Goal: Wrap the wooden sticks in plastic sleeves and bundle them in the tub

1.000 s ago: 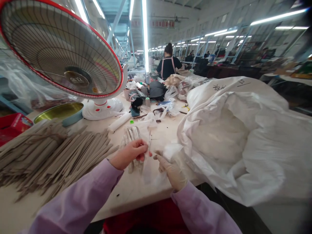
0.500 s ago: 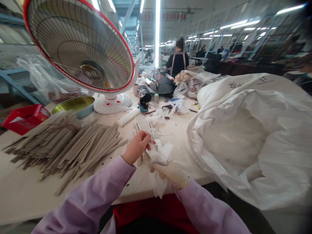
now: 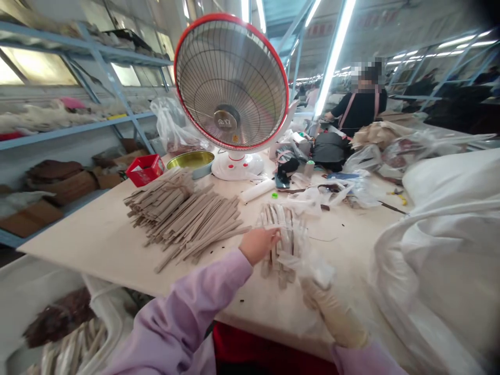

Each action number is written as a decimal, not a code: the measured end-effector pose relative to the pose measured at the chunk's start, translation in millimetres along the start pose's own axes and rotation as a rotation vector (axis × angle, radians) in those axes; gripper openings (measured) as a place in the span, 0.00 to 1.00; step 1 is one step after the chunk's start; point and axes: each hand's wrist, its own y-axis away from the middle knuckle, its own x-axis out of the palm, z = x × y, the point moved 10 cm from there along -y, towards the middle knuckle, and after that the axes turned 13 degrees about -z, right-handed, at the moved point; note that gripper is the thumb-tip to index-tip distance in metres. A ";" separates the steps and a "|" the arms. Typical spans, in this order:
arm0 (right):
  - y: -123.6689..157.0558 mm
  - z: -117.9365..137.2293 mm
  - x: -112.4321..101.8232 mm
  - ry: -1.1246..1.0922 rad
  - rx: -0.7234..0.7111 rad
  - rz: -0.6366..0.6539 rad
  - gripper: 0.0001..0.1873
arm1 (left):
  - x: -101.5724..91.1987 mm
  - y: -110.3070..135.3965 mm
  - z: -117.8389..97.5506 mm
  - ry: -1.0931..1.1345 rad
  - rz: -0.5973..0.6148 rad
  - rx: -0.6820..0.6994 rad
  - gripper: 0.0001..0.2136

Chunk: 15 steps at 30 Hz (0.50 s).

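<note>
My left hand (image 3: 258, 245) is bare, its fingers closed in a pinch over a small pile of strips (image 3: 287, 232) in clear plastic. A pale strip of clear film (image 3: 291, 259) runs from near its fingertips toward my right hand. My right hand (image 3: 332, 307), in a cream glove, is closed on a crumpled wad of thin clear plastic bags (image 3: 320, 271); blur hides its fingertips. Left of the hands lies a large heap of loose grey-brown flat strips (image 3: 203, 221), with a tied bundle (image 3: 162, 200) behind it.
A red-rimmed fan heater (image 3: 232, 83) stands at the back, beside a gold-lined bowl (image 3: 191, 161) and a red box (image 3: 145, 169). A white roll (image 3: 258, 191) and plastic scraps lie behind the pile. A big white sack (image 3: 429, 250) fills the right side. A co-worker (image 3: 361, 107) stands beyond.
My view has swung left, so things sit further right in the picture. My hands have moved apart, the right one drawn toward the near table edge with the plastic.
</note>
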 end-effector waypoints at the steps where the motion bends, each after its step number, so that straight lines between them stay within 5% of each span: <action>1: -3.8 1.0 -1.2 -0.100 0.045 0.011 0.16 | -10.8 -0.2 25.2 -0.102 -0.023 -0.039 0.10; 5: -20.0 -3.4 0.2 -0.420 0.251 0.095 0.19 | -47.4 11.7 124.5 -0.420 -0.064 -0.221 0.15; 7: -27.9 -10.0 2.3 -0.567 0.378 0.112 0.16 | -52.5 19.9 153.9 -0.498 -0.054 -0.255 0.14; 11: -38.6 -19.1 -1.9 -0.775 0.554 0.006 0.13 | -50.9 26.5 173.2 -0.522 -0.053 -0.260 0.10; 15: -40.5 -12.2 -9.1 -0.690 0.452 -0.055 0.15 | -66.9 20.5 174.7 -0.464 -0.123 -0.282 0.10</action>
